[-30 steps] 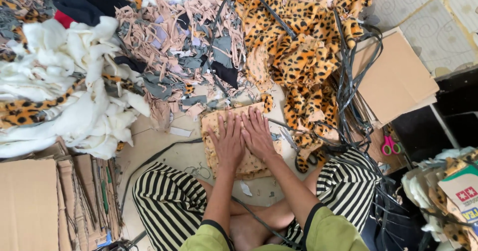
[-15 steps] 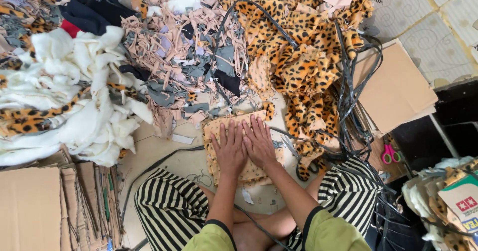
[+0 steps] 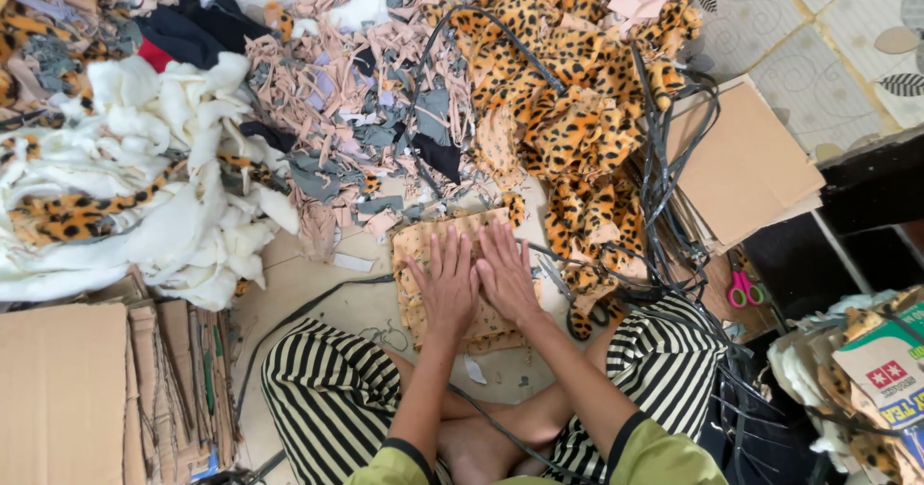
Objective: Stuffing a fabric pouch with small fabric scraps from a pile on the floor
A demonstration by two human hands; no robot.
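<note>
almost nothing has shifted over the last second: both hands lay flat on the same piece before and lie flat on it now, and only the camera has drifted a little. i judge this to be pressing or smoothing, with no lifting begun.

the left hand (image 3: 445,288) and right hand (image 3: 505,273) lie side by side, thumbs nearly touching, palms down and fingers spread, grasping nothing. under them is the tan patterned fabric piece (image 3: 423,244), a flat rough rectangle with small dots, on the bare floor (image 3: 318,283) just ahead of the crossed legs in striped trousers (image 3: 327,389).

soft leopard print cloth (image 3: 568,110) is heaped beyond its right edge, tangled with black straps (image 3: 664,187). fluffy white fleece (image 3: 164,196) sits to the left, and thin pink and grey scraps (image 3: 337,90) lie beyond. stiff cardboard sheets (image 3: 751,158) and pink scissors (image 3: 739,288) are at the right.
</note>
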